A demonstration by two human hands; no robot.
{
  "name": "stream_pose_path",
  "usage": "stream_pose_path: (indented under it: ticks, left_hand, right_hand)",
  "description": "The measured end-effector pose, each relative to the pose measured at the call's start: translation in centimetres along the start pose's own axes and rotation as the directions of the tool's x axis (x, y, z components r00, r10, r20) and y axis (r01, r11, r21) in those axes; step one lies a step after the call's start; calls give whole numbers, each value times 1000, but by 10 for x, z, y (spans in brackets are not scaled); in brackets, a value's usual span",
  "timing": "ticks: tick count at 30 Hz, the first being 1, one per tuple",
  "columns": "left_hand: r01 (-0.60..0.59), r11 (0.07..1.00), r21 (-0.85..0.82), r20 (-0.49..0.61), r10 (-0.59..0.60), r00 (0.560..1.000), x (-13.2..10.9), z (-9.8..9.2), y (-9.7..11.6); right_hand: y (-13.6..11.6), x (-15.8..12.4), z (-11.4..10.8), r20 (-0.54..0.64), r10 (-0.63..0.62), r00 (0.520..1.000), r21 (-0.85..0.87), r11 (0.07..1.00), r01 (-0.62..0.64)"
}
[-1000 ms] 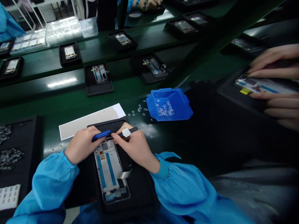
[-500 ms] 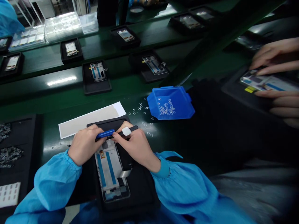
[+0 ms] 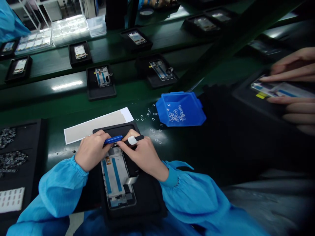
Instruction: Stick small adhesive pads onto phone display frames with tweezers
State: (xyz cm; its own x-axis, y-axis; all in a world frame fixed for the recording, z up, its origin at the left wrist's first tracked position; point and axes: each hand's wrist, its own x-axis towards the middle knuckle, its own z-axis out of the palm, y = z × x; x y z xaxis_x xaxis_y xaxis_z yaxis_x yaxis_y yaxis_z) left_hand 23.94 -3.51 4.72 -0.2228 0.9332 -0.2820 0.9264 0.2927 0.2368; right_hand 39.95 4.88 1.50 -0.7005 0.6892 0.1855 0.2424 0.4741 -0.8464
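Note:
A phone frame (image 3: 114,178) with blue strips and a silver flex tab lies in a black foam tray (image 3: 149,196) in front of me. My left hand (image 3: 92,149) is closed around a blue pen-like tool (image 3: 113,140), held crosswise over the frame's far end. My right hand (image 3: 142,152) pinches at that same end, with a dark slim tool bearing a white wrapped part (image 3: 132,140) lying between its fingers. The fingertips of both hands nearly meet over the frame's top edge. They hide what they touch there.
A blue bin (image 3: 180,109) holds small white ring-like pieces, with more scattered beside it. Behind my tray lies a white-edged strip (image 3: 98,124). Left is a black parts tray (image 3: 29,173). Further trays with phone frames line the bench. Another person's hands (image 3: 295,72) work at right.
The view has shifted slightly. Both my hands stay at the frame's far end, and the dark tool in my right hand has tilted or moved a little.

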Motion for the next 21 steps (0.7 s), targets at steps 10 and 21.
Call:
stream_pose_path:
  ticks: [10,21]
  left_hand:
    - [34,956,-291,-334,-135,933,-59,13,-17]
    - [224,642,-734,-211,-528,823,-152,82,-11]
  right_hand:
    - [21,-14,-13,-373,0,928,198,977,79]
    - [2,-41,1,-385,255,887,680,728,86]
